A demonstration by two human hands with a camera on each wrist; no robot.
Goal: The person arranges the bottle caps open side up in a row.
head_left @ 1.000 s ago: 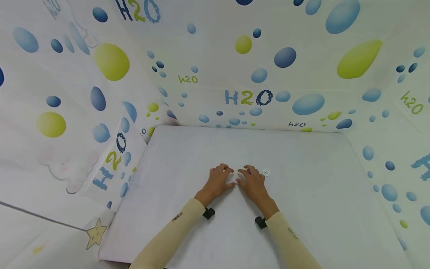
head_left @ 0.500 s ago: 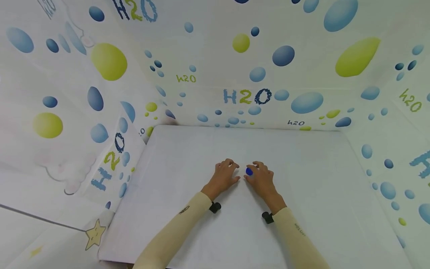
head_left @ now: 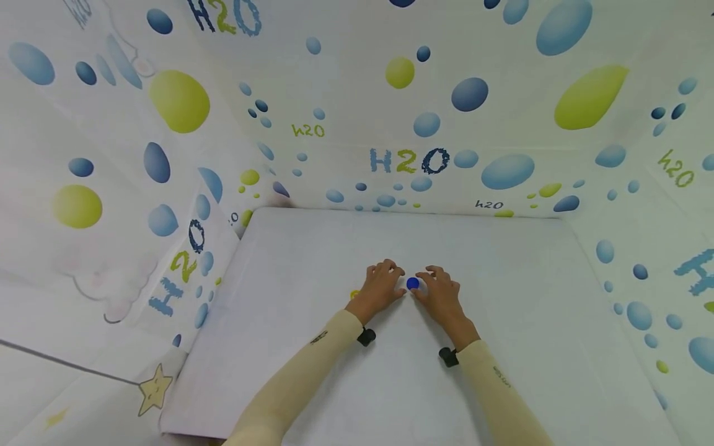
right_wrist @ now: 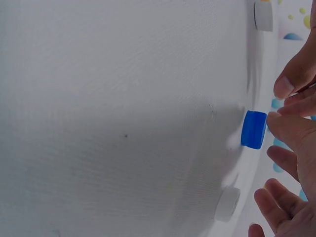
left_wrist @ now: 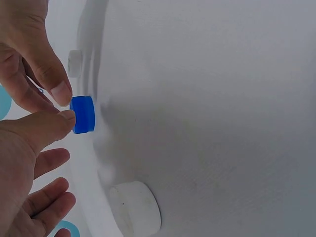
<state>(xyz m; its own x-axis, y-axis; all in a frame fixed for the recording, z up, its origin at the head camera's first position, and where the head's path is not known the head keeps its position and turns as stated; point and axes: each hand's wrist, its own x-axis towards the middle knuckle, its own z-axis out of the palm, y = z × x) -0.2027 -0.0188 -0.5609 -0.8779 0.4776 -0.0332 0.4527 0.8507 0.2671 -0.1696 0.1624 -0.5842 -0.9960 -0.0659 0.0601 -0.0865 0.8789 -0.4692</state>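
A round blue disc (head_left: 413, 283), like a bottle cap, lies on the white table between the fingertips of both hands. My left hand (head_left: 382, 288) comes in from its left, fingers bent, thumb and fingertips right beside it. From the other side my right hand (head_left: 442, 297) arches over the table with its thumb and forefinger at the disc's edge. In the right wrist view, the right thumb tip meets the top edge of the blue disc (right_wrist: 254, 129). A white disc (left_wrist: 136, 210) stands left of the blue one; its yellow marking (head_left: 354, 294) peeks out beside the left wrist.
Another white disc (right_wrist: 228, 203) stands to the right, hidden by the right hand in the head view. The white table (head_left: 312, 248) is bordered by a white cloth backdrop (head_left: 357, 80) printed with drops. Black cameras (head_left: 366, 337) sit at both wrists.
Both hands have shifted a little to the right. The blue disc, mostly covered earlier, now shows fully. A yellow marking appears by the left wrist, and the right hand covers the white disc on its side.
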